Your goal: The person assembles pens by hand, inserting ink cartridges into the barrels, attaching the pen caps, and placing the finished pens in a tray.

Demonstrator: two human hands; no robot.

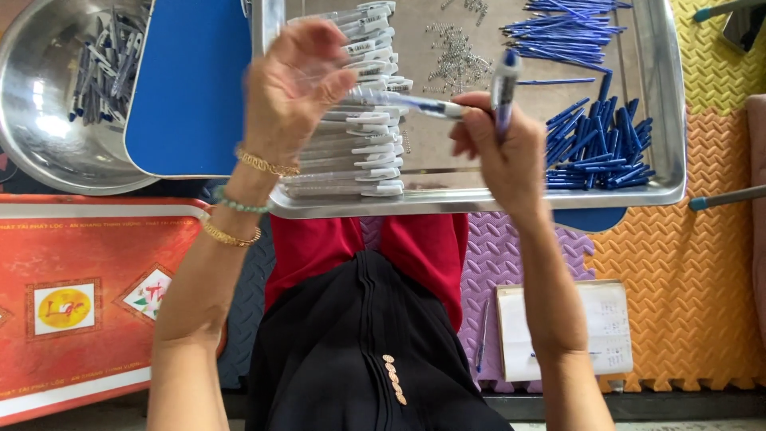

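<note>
The left hand (291, 84) is raised over a steel tray (666, 160), its fingers curled and pinched onto the clear barrel end of a pen (399, 101) that lies level between the two hands. The right hand (503, 152) grips the other, blue-tipped end of that same pen with fingers closed, and it also holds a second, blue pen part (504, 88) upright in its fist, the tip poking up above the knuckles.

Just behind and below the left hand, a neat stack of clear pen barrels with white clips (359, 152) lies in rows on the tray. Between the two hands, a little beyond them, a scatter of small metal springs (456, 56) sits on the tray floor. To the right of the right hand is a heap of blue pen refills (598, 148), and farther beyond it a second bundle of blue refills (566, 32).

Left of the left hand a blue board (187, 96) overlaps a round steel bowl (32, 128) that holds more blue and grey pen parts. Below the left wrist, which carries gold and green bracelets (239, 203), is a red printed tray (88, 303). Under the right forearm a notepad (606, 327) lies on coloured foam floor mats (694, 263).
</note>
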